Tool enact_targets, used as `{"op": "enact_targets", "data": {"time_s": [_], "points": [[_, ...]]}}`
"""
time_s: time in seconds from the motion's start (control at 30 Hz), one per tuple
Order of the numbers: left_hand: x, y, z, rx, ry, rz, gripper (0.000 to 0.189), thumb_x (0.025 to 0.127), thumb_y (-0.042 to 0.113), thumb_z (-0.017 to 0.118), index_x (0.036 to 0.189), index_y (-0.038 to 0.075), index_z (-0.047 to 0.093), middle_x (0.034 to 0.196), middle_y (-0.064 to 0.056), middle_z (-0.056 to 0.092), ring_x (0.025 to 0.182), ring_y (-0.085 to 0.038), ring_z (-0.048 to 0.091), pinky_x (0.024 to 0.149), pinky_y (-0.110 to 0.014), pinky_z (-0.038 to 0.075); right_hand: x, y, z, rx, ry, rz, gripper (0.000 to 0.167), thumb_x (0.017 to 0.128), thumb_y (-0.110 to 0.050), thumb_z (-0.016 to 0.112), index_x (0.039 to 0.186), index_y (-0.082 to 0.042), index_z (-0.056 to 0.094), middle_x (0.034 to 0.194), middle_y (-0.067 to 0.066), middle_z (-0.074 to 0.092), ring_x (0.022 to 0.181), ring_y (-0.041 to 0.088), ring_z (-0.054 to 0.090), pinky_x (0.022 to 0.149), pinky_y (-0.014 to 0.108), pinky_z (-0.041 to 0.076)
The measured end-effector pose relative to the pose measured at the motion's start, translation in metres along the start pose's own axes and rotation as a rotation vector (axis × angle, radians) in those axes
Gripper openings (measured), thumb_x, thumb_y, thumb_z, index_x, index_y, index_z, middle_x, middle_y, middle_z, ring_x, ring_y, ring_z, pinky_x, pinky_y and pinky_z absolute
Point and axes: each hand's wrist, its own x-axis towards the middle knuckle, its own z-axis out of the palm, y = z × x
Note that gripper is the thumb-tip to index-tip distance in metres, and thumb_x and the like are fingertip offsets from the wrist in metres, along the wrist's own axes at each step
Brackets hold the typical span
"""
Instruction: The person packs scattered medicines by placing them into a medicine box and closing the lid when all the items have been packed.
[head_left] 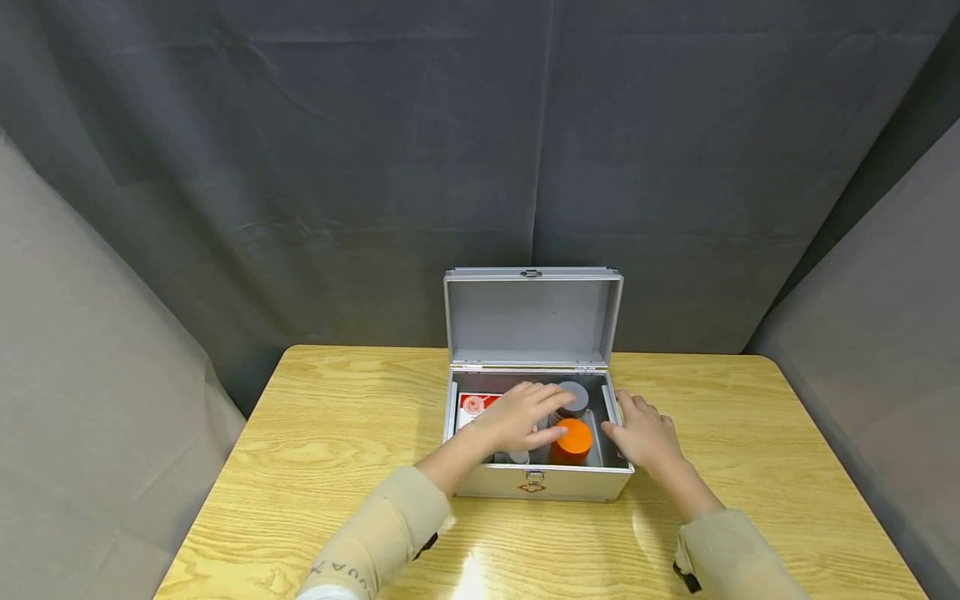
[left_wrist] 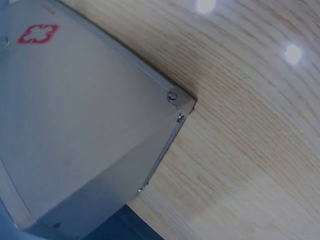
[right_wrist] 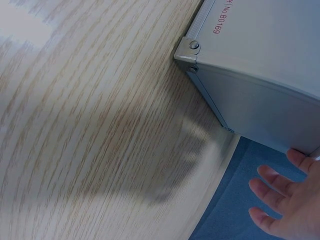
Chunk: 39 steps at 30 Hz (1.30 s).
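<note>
An aluminium case [head_left: 487, 482] stands on the table with its lid [head_left: 536, 321] raised. In it are an orange-capped jar [head_left: 574, 437], a grey-capped jar [head_left: 573, 395] and a red and white box [head_left: 468, 408]. My left hand [head_left: 517, 417] reaches over the case with fingers extended. Its thumb tip overlaps the orange cap and its fingertips the grey one; contact cannot be told. At the case's right rim is my right hand [head_left: 647, 433], thumb over the rim. The right wrist view shows its fingers [right_wrist: 273, 195] spread outside the side wall. The left wrist view shows no hand.
The wooden table [head_left: 352, 408] extends on both sides of the case. A dark grey curtain [head_left: 375, 167] hangs behind it, with pale cloth panels [head_left: 90, 375] at the sides. Something small with a whitish top [head_left: 519, 457] sits inside near the case's front wall.
</note>
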Motion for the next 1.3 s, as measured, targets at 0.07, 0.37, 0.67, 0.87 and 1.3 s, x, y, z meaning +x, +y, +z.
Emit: {"op": "enact_targets", "data": {"time_s": [0.07, 0.37, 0.67, 0.87, 1.3], "points": [[-0.002, -0.006, -0.004, 0.022, 0.122, -0.002, 0.046, 0.091, 0.037, 0.049, 0.13, 0.012, 0.048, 0.125, -0.001, 0.053, 0.113, -0.015, 0.05, 0.1, -0.031, 0.035, 0.0, 0.0, 0.0, -0.001, -0.002, 0.003, 0.062, 0.086, -0.037, 0.049, 0.135, -0.002, 0.034, 0.128, 0.03, 0.042, 0.114, 0.049, 0.04, 0.089, 0.066, 0.027], [-0.004, -0.035, -0.027, 0.141, 0.724, -0.128, 0.03, 0.086, 0.027, 0.046, 0.104, 0.004, 0.058, 0.098, -0.007, 0.063, 0.092, -0.021, 0.058, 0.088, -0.034, 0.042, 0.001, 0.002, 0.001, -0.003, 0.008, 0.002, 0.062, 0.086, -0.037, 0.049, 0.135, -0.003, 0.034, 0.128, 0.029, 0.042, 0.113, 0.048, 0.041, 0.088, 0.066, 0.028], [-0.002, -0.059, -0.054, -0.099, 1.093, -0.545, 0.028, 0.083, 0.023, 0.051, 0.099, 0.0, 0.054, 0.096, -0.011, 0.057, 0.091, -0.026, 0.051, 0.085, -0.04, 0.037, 0.001, 0.001, 0.0, -0.001, 0.003, 0.001, 0.062, 0.086, -0.036, 0.05, 0.136, -0.002, 0.033, 0.129, 0.03, 0.041, 0.114, 0.049, 0.04, 0.089, 0.066, 0.027], [-0.002, -0.076, -0.074, -0.35, 1.215, -0.826, 0.029, 0.083, 0.022, 0.054, 0.1, -0.001, 0.052, 0.095, -0.015, 0.053, 0.09, -0.03, 0.047, 0.083, -0.038, 0.035, 0.001, 0.001, 0.0, -0.003, 0.003, 0.0, 0.061, 0.086, -0.035, 0.05, 0.136, -0.002, 0.034, 0.129, 0.03, 0.041, 0.113, 0.049, 0.04, 0.088, 0.067, 0.027], [0.0, -0.102, -0.089, -0.764, 0.99, -1.05, 0.041, 0.088, 0.032, 0.053, 0.111, -0.002, 0.05, 0.105, -0.013, 0.051, 0.088, -0.022, 0.05, 0.078, -0.033, 0.041, 0.0, 0.002, 0.0, -0.001, 0.0, 0.004, 0.063, 0.086, -0.037, 0.049, 0.136, -0.002, 0.033, 0.129, 0.03, 0.041, 0.114, 0.049, 0.039, 0.089, 0.066, 0.027]]}}
